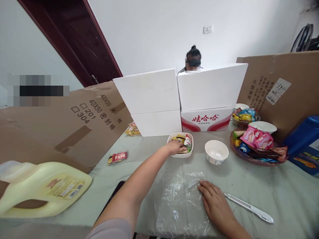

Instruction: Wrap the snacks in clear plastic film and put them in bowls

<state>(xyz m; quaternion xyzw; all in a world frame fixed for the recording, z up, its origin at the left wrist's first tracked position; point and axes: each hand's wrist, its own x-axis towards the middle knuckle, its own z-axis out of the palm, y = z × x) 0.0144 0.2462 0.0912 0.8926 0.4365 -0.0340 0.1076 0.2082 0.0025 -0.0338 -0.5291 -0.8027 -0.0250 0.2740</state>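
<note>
My left hand (175, 147) reaches into a white square bowl (170, 153) of small packaged snacks (187, 142). Its fingers stretch over the packets, the tips partly hidden among them. Near me, my right hand (211, 200) lies with fingers extended on the edge of a clear plastic bag (178, 202), which is spread flat on the cloth. Just right of that hand is a white utility knife (249, 207). Between the square bowl and the snack basin stands a white round bowl (216, 152) with nothing visible inside.
White boxes (157, 96) form a wall at the back, a person (193, 59) behind them. Brown cardboard (104, 122) flanks both sides. A snack basin (235, 151) and blue bottle (305, 146) stand right. A yellow jug (67, 172) and snack packet (117, 158) lie left.
</note>
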